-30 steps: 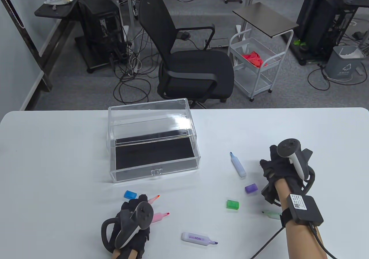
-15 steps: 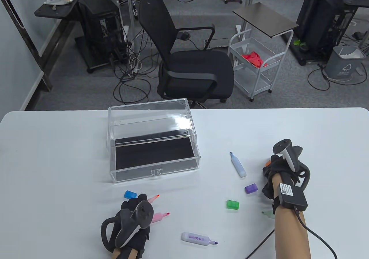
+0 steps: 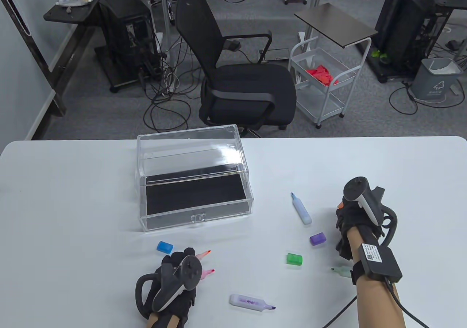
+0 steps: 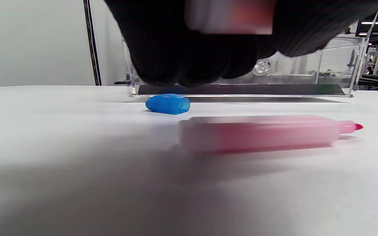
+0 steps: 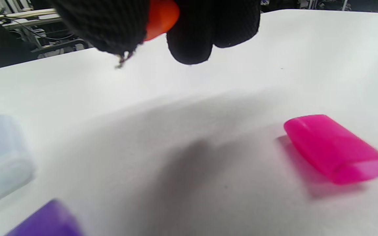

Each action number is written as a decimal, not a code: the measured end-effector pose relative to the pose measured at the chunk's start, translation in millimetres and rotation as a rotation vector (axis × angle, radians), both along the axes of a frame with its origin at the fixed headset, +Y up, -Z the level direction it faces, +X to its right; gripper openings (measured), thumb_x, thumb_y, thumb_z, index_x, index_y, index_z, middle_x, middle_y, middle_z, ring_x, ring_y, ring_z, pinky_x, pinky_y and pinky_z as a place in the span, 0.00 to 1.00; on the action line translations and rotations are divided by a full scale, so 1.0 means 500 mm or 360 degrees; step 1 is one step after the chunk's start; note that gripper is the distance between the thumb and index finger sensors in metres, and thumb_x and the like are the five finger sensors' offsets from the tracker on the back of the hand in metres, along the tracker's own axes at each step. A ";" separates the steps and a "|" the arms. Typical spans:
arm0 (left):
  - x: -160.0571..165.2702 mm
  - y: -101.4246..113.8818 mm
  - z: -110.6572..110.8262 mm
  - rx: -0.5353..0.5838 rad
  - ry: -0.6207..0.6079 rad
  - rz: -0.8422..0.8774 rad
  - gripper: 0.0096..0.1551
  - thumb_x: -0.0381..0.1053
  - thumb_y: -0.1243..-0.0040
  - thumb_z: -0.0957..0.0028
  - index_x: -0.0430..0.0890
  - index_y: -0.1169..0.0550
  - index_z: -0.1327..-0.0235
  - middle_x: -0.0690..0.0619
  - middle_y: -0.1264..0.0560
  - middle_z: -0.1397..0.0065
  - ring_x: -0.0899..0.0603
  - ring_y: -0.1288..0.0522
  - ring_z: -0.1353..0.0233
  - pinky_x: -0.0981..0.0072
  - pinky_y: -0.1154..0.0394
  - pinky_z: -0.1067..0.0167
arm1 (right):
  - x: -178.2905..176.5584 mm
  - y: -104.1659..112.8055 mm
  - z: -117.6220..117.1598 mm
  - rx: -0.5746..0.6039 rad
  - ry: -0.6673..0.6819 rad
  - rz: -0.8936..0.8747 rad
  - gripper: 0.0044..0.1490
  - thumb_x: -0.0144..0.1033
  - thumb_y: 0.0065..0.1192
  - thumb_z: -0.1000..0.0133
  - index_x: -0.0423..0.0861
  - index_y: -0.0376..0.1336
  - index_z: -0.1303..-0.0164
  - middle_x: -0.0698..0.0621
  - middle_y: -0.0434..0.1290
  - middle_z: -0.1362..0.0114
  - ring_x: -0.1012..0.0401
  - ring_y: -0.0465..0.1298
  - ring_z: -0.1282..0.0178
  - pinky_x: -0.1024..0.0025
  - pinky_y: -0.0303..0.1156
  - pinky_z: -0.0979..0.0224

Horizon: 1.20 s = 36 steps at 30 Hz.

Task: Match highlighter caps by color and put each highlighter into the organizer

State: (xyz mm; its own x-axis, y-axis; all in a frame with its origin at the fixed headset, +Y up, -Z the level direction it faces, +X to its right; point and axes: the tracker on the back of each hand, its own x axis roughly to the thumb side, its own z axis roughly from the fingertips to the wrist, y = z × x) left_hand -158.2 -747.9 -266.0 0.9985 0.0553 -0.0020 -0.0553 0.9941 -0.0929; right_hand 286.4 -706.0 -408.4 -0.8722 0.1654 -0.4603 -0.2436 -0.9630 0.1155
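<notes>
My left hand [image 3: 181, 263] grips an uncapped orange highlighter [image 3: 204, 254]; its body shows between the fingers [image 4: 162, 55] in the left wrist view. A pink highlighter [image 4: 261, 132] lies on the table just below that hand, and a blue cap [image 3: 165, 247] beside it. My right hand [image 3: 344, 213] pinches an orange cap [image 5: 161, 14]. A magenta cap [image 5: 336, 149] lies under the right hand. The clear organizer [image 3: 193, 182] stands behind with its black-lined drawer pulled out.
On the white table [image 3: 73, 215] lie a purple highlighter [image 3: 251, 301], a blue highlighter [image 3: 302, 208], a purple cap [image 3: 317, 238] and a green cap [image 3: 294, 259]. A green highlighter [image 3: 341, 270] is partly hidden by my right forearm.
My right hand has closed on the orange cap, which now shows at its fingers. My left hand has shifted a little right with the orange highlighter.
</notes>
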 end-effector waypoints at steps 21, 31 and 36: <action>0.014 0.003 0.009 -0.0006 -0.0186 0.0052 0.33 0.61 0.48 0.47 0.60 0.38 0.27 0.62 0.29 0.32 0.49 0.21 0.39 0.64 0.19 0.41 | -0.247 0.035 0.239 0.0308 0.0524 -0.0519 0.35 0.45 0.68 0.51 0.54 0.63 0.31 0.46 0.74 0.33 0.47 0.71 0.29 0.37 0.55 0.25; 0.012 0.007 0.018 0.0008 -0.0218 0.0062 0.33 0.61 0.46 0.48 0.63 0.36 0.27 0.62 0.29 0.31 0.49 0.22 0.37 0.63 0.20 0.40 | -0.325 -0.026 0.276 0.0345 0.0604 -0.0823 0.35 0.45 0.67 0.50 0.53 0.63 0.31 0.45 0.74 0.34 0.47 0.71 0.30 0.38 0.54 0.24; 0.013 0.007 0.019 0.0001 -0.0226 0.0051 0.32 0.61 0.45 0.48 0.65 0.35 0.27 0.63 0.29 0.30 0.49 0.21 0.36 0.61 0.20 0.39 | -0.323 -0.070 0.276 0.0362 0.0630 -0.0923 0.35 0.46 0.67 0.51 0.53 0.63 0.31 0.45 0.74 0.35 0.47 0.71 0.32 0.37 0.54 0.25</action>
